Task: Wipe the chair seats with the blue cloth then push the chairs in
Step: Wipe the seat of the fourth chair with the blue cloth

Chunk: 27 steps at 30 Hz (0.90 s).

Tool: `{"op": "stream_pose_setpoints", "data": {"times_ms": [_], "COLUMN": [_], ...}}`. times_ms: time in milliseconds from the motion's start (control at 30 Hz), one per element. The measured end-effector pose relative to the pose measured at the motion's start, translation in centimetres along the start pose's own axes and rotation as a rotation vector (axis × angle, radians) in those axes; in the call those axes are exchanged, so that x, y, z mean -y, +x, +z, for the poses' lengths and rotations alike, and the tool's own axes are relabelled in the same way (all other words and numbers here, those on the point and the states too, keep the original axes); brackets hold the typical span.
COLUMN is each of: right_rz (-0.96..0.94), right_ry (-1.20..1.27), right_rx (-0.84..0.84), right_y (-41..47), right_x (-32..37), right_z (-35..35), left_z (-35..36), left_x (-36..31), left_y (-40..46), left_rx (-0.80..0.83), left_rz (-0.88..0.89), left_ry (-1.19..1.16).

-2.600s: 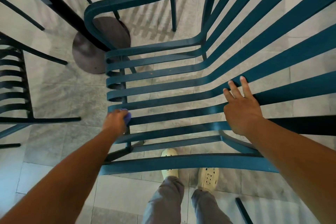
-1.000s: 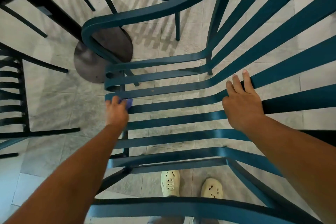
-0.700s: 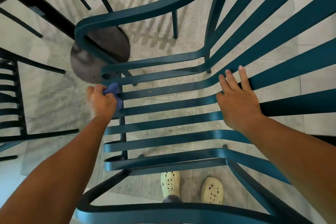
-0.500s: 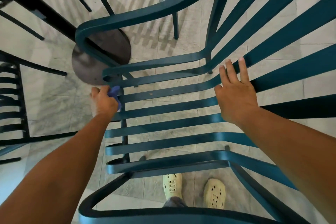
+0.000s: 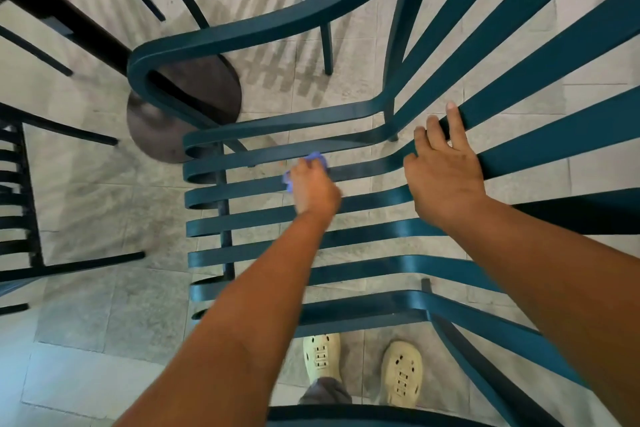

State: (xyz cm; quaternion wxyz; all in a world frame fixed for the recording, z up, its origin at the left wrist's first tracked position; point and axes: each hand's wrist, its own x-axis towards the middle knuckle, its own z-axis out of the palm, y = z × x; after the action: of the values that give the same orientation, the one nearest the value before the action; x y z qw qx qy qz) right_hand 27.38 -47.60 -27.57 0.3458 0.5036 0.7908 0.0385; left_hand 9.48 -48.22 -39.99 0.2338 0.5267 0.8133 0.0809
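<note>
Cloth [image 5: 313, 160] now sits mid-seat, bunched under the left hand [image 5: 313, 189] fingers, having slid in from the chair [image 5: 363, 204] front edge. Right hand [image 5: 445, 173] stays flat, fingers spread on the slats.

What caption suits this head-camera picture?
Left hand wipes the teal chair seat slats with a blue cloth; right hand steadies the backrest.
</note>
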Motion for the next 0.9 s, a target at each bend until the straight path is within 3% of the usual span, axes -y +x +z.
{"op": "stream_pose_setpoints", "data": {"times_ms": [167, 367, 633, 733, 900], "right_rz": [0.009, -0.001, 0.003, -0.001, -0.004], "right_ry": [0.011, -0.010, -0.030, -0.035, -0.027], "right_rx": [-0.001, -0.002, 0.018, 0.017, 0.016], "right_y": [0.3, 0.0, 0.5, 0.5, 0.4], "right_x": [0.1, 0.0, 0.2, 0.2, 0.1], "right_z": [0.2, 0.2, 0.0, 0.0, 0.1], "left_z": [5.5, 3.7, -6.1, -8.4, -12.3], "left_x": [-7.9, -4.8, 12.6, 16.1, 19.6], "left_y": [-1.1, 0.3, 2.4, 3.1, 4.6], "left_rx": [0.080, 0.160, -0.041, -0.066, -0.078], "left_rz": [0.175, 0.300, 0.088, -0.007, -0.351], "left_ry": [-0.004, 0.180, 0.296, 0.311, 0.051]}}
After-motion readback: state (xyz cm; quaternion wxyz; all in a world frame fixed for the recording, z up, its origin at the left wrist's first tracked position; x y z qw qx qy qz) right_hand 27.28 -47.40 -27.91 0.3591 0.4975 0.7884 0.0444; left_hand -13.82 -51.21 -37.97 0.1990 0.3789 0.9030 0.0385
